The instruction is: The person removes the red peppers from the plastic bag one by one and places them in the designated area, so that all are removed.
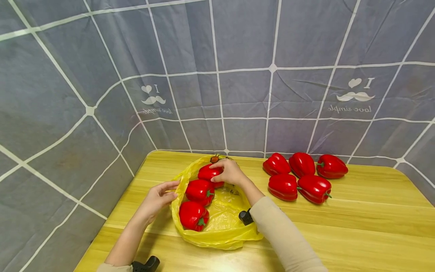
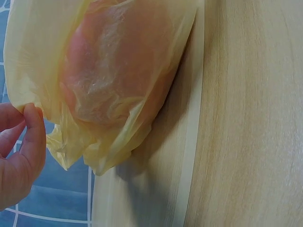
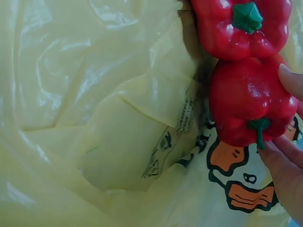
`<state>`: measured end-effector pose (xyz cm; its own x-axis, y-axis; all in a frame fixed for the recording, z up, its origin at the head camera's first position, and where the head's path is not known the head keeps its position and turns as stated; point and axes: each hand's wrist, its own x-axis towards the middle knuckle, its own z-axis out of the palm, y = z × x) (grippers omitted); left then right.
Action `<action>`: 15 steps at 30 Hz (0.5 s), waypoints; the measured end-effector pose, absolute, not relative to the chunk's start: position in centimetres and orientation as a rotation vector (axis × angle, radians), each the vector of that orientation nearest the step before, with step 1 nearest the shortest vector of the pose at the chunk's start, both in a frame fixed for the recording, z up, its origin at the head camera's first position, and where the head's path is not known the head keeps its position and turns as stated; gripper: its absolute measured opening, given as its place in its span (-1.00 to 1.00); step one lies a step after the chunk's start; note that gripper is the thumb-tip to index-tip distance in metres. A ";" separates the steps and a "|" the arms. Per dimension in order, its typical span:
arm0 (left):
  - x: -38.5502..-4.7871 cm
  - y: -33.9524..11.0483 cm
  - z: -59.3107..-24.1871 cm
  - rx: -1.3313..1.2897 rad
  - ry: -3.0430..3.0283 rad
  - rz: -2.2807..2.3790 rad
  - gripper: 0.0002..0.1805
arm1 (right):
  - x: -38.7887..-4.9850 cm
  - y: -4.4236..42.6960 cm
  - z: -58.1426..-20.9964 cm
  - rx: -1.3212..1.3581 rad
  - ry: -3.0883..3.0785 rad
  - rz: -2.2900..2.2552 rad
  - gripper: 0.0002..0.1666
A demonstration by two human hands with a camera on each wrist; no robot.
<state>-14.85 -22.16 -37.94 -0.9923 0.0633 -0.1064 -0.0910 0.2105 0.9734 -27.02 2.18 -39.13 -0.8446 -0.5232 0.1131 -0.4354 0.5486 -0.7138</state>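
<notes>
Left hand (image 1: 158, 198): pinching edge of yellow bag (image 1: 221, 240); right hand (image 1: 232, 172): gripping farthest red pepper (image 1: 207, 173), inside bag, against second pepper (image 1: 198, 191); best seated snugly, mouth held wide, before release

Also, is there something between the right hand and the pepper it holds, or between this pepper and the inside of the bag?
Nothing visible. The right hand grips that pepper directly, and it is already within the yellow bag; the neighbouring pepper sits beside it, not in between.
</notes>
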 end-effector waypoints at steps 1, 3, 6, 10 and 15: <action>-14.9 -22.2 -38.0 -0.030 2.345 1.900 -0.50 | -27.0 2.2 -39.0 -0.848 2.666 -1.179 -0.55; -14.9 -22.3 -38.0 -0.033 2.341 1.900 -0.50 | -27.0 2.2 -38.8 -0.876 2.661 -1.188 -0.55; -14.9 -22.4 -38.1 -0.042 2.334 1.907 -0.50 | -26.9 2.2 -38.4 -0.887 2.645 -1.211 -0.54; -15.0 -22.4 -38.1 -0.041 2.328 1.913 -0.50 | -26.8 2.4 -38.1 -0.867 2.625 -1.232 -0.53; -14.8 -22.4 -38.0 -0.026 2.322 1.927 -0.50 | -26.4 2.6 -37.5 -0.853 2.586 -1.282 -0.53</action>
<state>-14.80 -22.39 -37.97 -0.9921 0.0662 -0.1065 -0.0925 0.1874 0.9779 -26.40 2.57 -37.50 -0.8314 -0.5408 0.1272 -0.4287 0.4789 -0.7660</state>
